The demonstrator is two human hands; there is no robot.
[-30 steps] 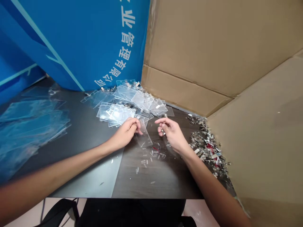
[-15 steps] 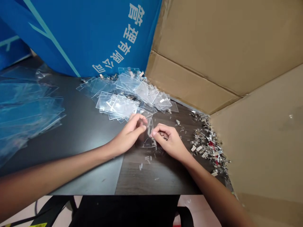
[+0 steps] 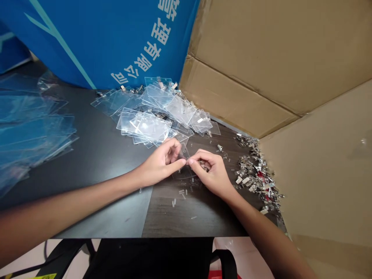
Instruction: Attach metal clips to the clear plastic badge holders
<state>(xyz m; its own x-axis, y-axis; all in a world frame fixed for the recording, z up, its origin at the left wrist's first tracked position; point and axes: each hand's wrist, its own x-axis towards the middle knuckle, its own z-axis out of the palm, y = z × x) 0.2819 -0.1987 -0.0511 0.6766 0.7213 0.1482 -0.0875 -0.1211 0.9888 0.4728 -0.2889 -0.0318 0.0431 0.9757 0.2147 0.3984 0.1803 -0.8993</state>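
My left hand (image 3: 164, 161) is closed, its fingers curled round the edge of a clear plastic badge holder (image 3: 183, 173) low over the table. Its thumb tip meets the right fingertips above the holder. My right hand (image 3: 211, 170) pinches a small part at the holder, mostly hidden by the thumb and forefinger. Shiny metal badge clips (image 3: 205, 168) show inside its curled fingers. Behind the hands lies a pile of clear badge holders (image 3: 154, 128), some with clips among them.
Many loose metal clips (image 3: 255, 176) are heaped at right along the cardboard wall (image 3: 232, 97). Tiny clear plastic pieces (image 3: 182, 193) are scattered before the hands. Flat clear sleeves (image 3: 37, 131) are stacked at left on the dark table (image 3: 107, 155). A blue printed panel (image 3: 116, 42) stands behind.
My left thumb has stretched to the right and now touches the right fingertips, where a gap was before. The view has shifted slightly.
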